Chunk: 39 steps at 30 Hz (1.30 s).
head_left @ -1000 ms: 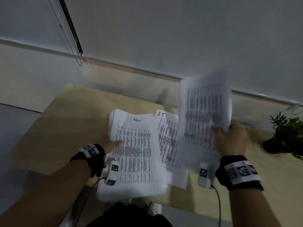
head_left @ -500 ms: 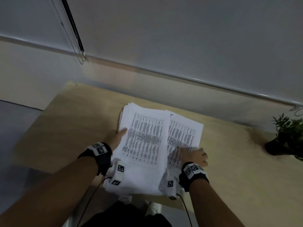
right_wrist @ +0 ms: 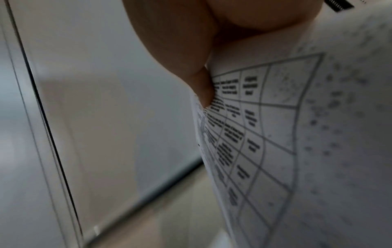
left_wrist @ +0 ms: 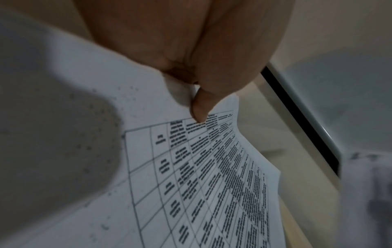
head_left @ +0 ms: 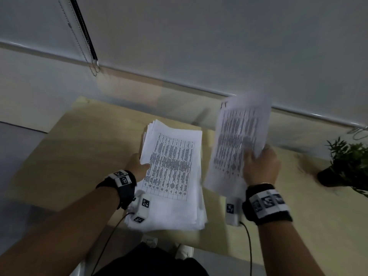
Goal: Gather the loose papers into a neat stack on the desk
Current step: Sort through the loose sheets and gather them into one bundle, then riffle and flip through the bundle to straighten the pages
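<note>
Most of the papers already lay in one thick stack (head_left: 173,176) on the table (head_left: 79,148), its edges uneven; squaring looked unfinished. The left hand (head_left: 137,166) gripped the stack's left edge, thumb on top. The right hand (head_left: 260,166) held a sheaf (head_left: 239,140) aloft just beside it, fingers (right_wrist: 203,90) clamped.

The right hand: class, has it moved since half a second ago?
Yes. The right hand has risen off the desk, lifting a sheet toward the potted plant.
</note>
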Each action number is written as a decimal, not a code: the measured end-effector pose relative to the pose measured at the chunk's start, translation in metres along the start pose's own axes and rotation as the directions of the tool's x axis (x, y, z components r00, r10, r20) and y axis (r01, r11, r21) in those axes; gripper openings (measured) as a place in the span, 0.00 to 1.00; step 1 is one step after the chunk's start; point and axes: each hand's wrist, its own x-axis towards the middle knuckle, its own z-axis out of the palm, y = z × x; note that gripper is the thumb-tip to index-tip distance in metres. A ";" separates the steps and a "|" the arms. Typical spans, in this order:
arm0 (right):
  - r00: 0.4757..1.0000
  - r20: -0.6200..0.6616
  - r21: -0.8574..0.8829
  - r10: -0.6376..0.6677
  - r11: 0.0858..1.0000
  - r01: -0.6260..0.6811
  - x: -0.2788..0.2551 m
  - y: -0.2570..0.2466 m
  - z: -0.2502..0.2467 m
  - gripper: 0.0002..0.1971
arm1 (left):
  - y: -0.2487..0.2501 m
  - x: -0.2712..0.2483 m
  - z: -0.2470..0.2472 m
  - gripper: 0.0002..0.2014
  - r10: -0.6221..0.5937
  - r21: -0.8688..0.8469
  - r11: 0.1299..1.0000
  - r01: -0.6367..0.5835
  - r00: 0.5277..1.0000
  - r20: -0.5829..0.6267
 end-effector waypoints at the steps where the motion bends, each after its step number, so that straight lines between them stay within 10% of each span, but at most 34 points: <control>1: 0.998 -0.046 0.027 -0.036 0.999 0.037 0.003 -0.012 -0.015 0.15 | 0.002 0.001 0.001 0.16 0.015 0.015 1.000 -0.015 1.000 0.008; 9: 0.949 0.287 0.149 0.128 0.973 -0.177 -0.012 0.010 0.021 0.16 | 0.009 0.006 0.030 0.18 0.019 -0.004 1.000 -0.019 0.991 0.129; 15: 0.831 0.493 -0.005 0.256 0.956 -0.292 -0.035 0.055 0.086 0.33 | 0.026 -0.012 0.031 0.25 -0.150 -0.334 0.905 0.262 0.933 0.327; 19: 0.832 0.463 -0.300 0.306 0.937 -0.178 -0.030 0.068 0.100 0.34 | 0.017 0.002 0.044 0.31 -0.105 -0.052 0.991 0.126 0.949 0.296; 24: 0.770 0.575 -0.257 0.275 0.955 -0.148 -0.036 0.064 0.111 0.41 | 0.038 -0.013 0.051 0.39 -0.053 0.211 0.977 -0.005 0.962 0.267; 30: 0.778 0.585 -0.167 0.229 0.973 -0.160 -0.038 0.069 0.116 0.48 | 0.043 -0.014 0.057 0.21 0.017 0.333 0.941 -0.060 0.991 0.130; 34: 0.796 0.569 -0.135 0.207 0.978 -0.158 -0.028 0.077 0.115 0.59 | 0.041 -0.018 0.056 0.15 0.201 0.141 0.968 -0.210 0.977 0.071; 39: 0.834 0.534 0.451 0.138 0.788 -0.419 0.002 0.056 0.071 0.57 | 0.063 -0.039 0.021 0.16 0.405 -0.340 0.877 -0.340 0.904 0.140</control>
